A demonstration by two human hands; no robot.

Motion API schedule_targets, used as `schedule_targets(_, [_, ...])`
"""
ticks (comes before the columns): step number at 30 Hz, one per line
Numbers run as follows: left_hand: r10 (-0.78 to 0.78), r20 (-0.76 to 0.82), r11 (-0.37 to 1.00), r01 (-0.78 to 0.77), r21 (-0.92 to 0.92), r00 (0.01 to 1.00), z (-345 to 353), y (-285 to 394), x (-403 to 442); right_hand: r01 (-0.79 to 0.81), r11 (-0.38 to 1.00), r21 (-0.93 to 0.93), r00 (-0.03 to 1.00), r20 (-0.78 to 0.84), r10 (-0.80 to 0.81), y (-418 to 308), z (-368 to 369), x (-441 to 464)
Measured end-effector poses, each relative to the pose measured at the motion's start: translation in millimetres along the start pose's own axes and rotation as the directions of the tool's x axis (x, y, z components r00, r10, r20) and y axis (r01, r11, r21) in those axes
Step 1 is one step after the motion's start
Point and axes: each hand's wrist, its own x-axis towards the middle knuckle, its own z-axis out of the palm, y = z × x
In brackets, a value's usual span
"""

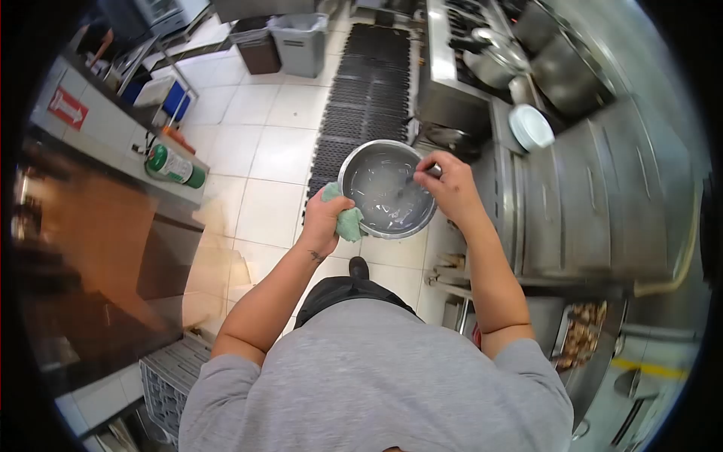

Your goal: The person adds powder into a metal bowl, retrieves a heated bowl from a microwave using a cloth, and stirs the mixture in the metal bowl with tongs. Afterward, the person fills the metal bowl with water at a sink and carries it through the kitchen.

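A round metal pot (388,188) with whitish, cloudy liquid inside is held in front of my body, above the floor. My left hand (325,222) is closed on a green cloth (349,223) and grips the pot's near-left rim through it. At the right rim, my right hand (449,184) is closed around the handle of a metal utensil (433,172). Its lower end dips into the liquid, so I cannot make out its kind.
A black rubber mat (369,90) runs ahead over white floor tiles. To the right stand a stove with large pots (568,71) and a stack of white plates (531,128). On the left are a green fire extinguisher (175,166), a grey bin (298,45) and a grey crate (177,384).
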Motion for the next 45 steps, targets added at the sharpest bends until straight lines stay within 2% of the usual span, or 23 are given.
schedule_targets(3, [0.069, -0.050, 0.996, -0.071, -0.054, 0.996, -17, 38, 44, 0.044, 0.987, 0.151, 0.992, 0.112, -0.062, -15, 40, 81])
schedule_targets(4, [0.095, -0.097, 0.993, -0.102, -0.063, 0.991, -25, 52, 62, -0.009, 0.980, 0.201, 0.980, 0.196, -0.031, -19, 52, 108])
schedule_targets(9, [0.176, -0.185, 0.976, -0.196, -0.099, 0.967, -77, 136, 145, 0.122, 0.908, 0.402, 0.991, -0.002, -0.132, -69, 88, 223])
schedule_targets(11, [0.180, -0.208, 0.973, -0.204, -0.103, 0.961, -99, 162, 172, 0.209, 0.924, 0.321, 0.978, -0.052, -0.204, -82, 105, 262])
schedule_targets(14, [0.214, -0.232, 0.962, -0.246, -0.117, 0.949, -131, 216, 228, 0.144, 0.987, 0.075, 0.977, 0.144, -0.154, -80, 146, 321])
schedule_targets(17, [0.239, -0.218, 0.962, -0.262, -0.080, 0.946, -163, 268, 278, 0.256, 0.965, -0.050, 0.967, 0.003, -0.256, -61, 191, 386])
schedule_targets(18, [0.240, -0.224, 0.962, -0.262, -0.073, 0.945, -171, 286, 293, 0.235, 0.972, -0.003, 0.972, -0.023, -0.235, -56, 204, 409])
schedule_targets(19, [0.241, -0.225, 0.962, -0.263, -0.075, 0.944, -179, 302, 309, 0.072, 0.991, 0.111, 0.996, 0.042, -0.077, -57, 213, 432])
schedule_targets(21, [0.251, -0.230, 0.959, -0.274, -0.077, 0.940, -196, 332, 343, -0.265, 0.917, 0.298, 0.954, 0.219, 0.204, -59, 232, 481])
schedule_targets(24, [0.271, -0.229, 0.956, -0.290, -0.052, 0.935, -232, 367, 397, -0.400, 0.819, 0.411, 0.900, 0.344, 0.267, -85, 251, 565])
schedule_targets(27, [0.269, -0.280, 0.952, -0.299, -0.067, 0.921, -254, 412, 432, -0.509, 0.783, 0.358, 0.791, 0.554, 0.261, -81, 291, 661])
schedule_targets(29, [0.269, -0.326, 0.948, -0.308, -0.074, 0.906, -280, 431, 457, -0.515, 0.775, 0.365, 0.706, 0.694, 0.141, -81, 331, 716])
schedule_targets(35, [0.211, -0.413, 0.958, -0.271, -0.092, 0.886, -354, 536, 530, -0.357, 0.881, 0.311, 0.702, 0.712, 0.033, -126, 438, 853])
schedule_targets(39, [0.243, -0.313, 0.966, -0.258, -0.006, 0.918, -415, 613, 593, -0.394, 0.848, 0.354, 0.744, 0.664, 0.068, -157, 505, 939])
schedule_targets(45, [0.105, -0.253, 0.992, -0.118, -0.035, 0.962, -492, 749, 705, -0.484, 0.780, 0.397, 0.784, 0.593, 0.184, -197, 582, 1063])
